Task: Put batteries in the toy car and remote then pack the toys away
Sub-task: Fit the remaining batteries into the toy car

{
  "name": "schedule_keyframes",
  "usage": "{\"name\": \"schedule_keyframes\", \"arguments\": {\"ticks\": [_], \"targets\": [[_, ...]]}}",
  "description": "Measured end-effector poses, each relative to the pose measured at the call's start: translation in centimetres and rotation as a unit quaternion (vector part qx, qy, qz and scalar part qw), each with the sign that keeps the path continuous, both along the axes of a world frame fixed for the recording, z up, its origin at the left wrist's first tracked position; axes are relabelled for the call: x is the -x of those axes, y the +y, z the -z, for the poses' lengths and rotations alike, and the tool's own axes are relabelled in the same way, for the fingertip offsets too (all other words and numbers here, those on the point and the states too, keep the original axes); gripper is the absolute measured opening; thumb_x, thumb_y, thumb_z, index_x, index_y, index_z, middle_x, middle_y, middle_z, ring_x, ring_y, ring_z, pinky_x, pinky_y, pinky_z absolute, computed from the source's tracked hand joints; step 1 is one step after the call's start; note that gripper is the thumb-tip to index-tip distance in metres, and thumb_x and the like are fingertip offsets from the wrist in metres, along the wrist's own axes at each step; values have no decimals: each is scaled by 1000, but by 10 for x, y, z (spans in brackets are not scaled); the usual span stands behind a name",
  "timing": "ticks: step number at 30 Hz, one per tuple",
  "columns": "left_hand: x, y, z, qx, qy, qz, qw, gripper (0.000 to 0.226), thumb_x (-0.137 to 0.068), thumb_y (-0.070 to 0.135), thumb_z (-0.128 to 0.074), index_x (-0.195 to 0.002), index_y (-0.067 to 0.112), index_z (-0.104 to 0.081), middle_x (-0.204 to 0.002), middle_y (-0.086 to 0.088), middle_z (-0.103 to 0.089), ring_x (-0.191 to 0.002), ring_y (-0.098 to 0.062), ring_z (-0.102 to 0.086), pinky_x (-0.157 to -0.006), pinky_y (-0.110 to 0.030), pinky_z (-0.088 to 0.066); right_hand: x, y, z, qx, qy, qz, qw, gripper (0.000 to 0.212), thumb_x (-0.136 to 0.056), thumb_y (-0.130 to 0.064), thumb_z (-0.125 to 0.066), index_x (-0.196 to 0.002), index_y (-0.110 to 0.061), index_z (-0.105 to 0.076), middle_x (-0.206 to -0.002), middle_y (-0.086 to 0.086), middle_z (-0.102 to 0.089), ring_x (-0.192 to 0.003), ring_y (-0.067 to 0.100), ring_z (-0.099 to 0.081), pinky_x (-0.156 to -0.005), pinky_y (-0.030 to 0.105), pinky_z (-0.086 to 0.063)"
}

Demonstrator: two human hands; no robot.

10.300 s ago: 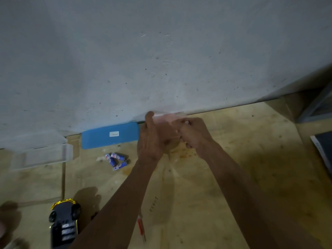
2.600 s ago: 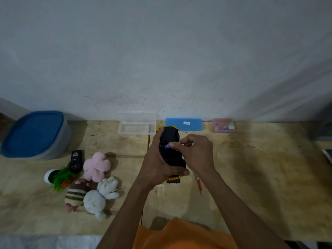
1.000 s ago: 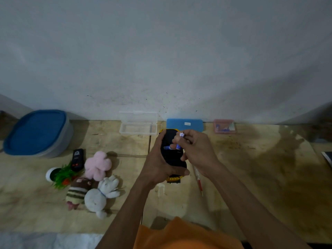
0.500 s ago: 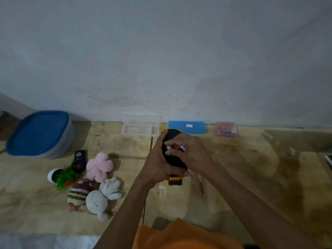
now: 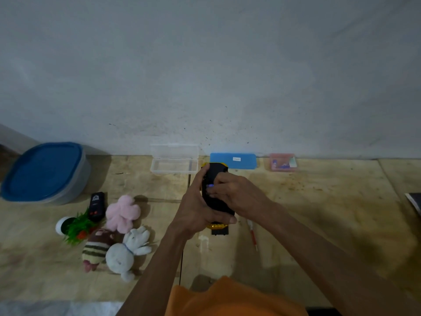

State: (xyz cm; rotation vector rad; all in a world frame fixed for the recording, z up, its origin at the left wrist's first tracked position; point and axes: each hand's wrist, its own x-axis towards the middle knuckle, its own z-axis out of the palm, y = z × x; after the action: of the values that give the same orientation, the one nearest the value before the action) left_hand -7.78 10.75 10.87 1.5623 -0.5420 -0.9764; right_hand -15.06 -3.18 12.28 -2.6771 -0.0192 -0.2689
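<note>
My left hand (image 5: 196,208) grips the black and yellow toy car (image 5: 215,176), held upside down above the floor. My right hand (image 5: 239,193) lies over the car's underside, its fingertips pressing a blue battery (image 5: 209,186) against the battery bay. The black remote (image 5: 96,205) lies on the floor at the left, beside the plush toys. A small pink case (image 5: 282,162) with batteries inside stands by the wall.
A blue-lidded tub (image 5: 44,172) sits far left. A pink plush (image 5: 121,213), a striped plush (image 5: 94,249), a white plush (image 5: 126,252) and a small potted plant (image 5: 73,226) cluster left of my arms. An open clear case (image 5: 174,164), a blue case (image 5: 233,160) and a red screwdriver (image 5: 252,236) lie nearby.
My right hand lifted a battery, then brought it down onto the car's underside. My left hand kept its hold on the car. The view shifted slightly.
</note>
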Motion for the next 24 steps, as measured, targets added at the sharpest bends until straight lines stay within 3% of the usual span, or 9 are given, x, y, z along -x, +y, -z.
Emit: {"name": "schedule_keyframes", "arguments": {"ticks": [2, 4, 6, 9, 12, 16, 19, 24], "targets": [[-1, 0, 2, 0, -4, -13, 1000, 137, -42, -11, -96, -152, 39, -31, -132, 19, -58, -112, -7, -67, -81, -39, -62, -1, 0, -6, -75, 30, 35, 996, 18, -91, -20, -64, -100, -11, -77, -90, 6, -66, -76, 19, -61, -67, 34, -53], [-5, 1, 4, 0, -15, -27, 1000, 140, -39, -2, -100, -152, 40, -29, -137, 14, -58, -116, -12, -66, -86, -45, -61, 0, -1, -14, -205, 24, 141, 968, 19, -92, -25, -68, -109, -18, -74, -96, -5, -68, -85, 6, -60, -73, 17, -48], [-10, 2, 6, -4, -18, -44, 999, 141, -36, 4, -102, -152, 40, -30, -132, 18, -60, -115, -14, -66, -88, -49, -60, 3, -4, -23, -372, 36, 258, 891, 19, -97, -19, -60, -113, -19, -69, -97, -7, -67, -84, 4, -61, -70, 17, -49], [-13, 5, 6, -8, -28, -51, 998, 140, -36, 9, -103, -152, 40, -30, -134, 18, -57, -117, -15, -64, -89, -50, -59, 7, -10, -33, -602, 70, 319, 729, 27, -98, 4, -49, -115, -8, -65, -110, 10, -65, -94, 16, -67, -80, 28, -57], [-10, 4, 10, -6, -30, -42, 999, 138, -41, 4, -102, -153, 39, -29, -137, 16, -54, -118, -16, -63, -89, -50, -59, 11, -4, -39, -682, 25, 330, 652, 28, -93, 9, -56, -119, -1, -61, -115, 15, -66, -101, 22, -71, -93, 36, -57], [-3, 0, 12, 0, -43, -31, 999, 134, -40, 12, -103, -150, 41, -33, -141, 15, -52, -123, -17, -60, -90, -49, -59, 13, 9, -35, -779, -59, 369, 503, 30, -83, 13, -65, -112, 6, -59, -107, 21, -67, -88, 25, -75, -79, 35, -62], [-2, -1, 11, 2, -41, -31, 999, 131, -41, 11, -102, -148, 41, -34, -142, 12, -51, -122, -18, -61, -89, -49, -60, 15, 15, -30, -786, -81, 399, 465, 29, -79, 13, -70, -105, 3, -61, -106, 27, -68, -85, 28, -75, -76, 38, -63], [-3, 0, 14, 1, -27, -30, 999, 136, -40, 10, -101, -152, 38, -29, -142, 13, -52, -122, -16, -62, -89, -50, -60, 16, 19, -31, -775, -65, 427, 461, 27, -80, 3, -75, -105, 2, -63, -95, 19, -73, -82, 26, -76, -66, 40, -63]]}}
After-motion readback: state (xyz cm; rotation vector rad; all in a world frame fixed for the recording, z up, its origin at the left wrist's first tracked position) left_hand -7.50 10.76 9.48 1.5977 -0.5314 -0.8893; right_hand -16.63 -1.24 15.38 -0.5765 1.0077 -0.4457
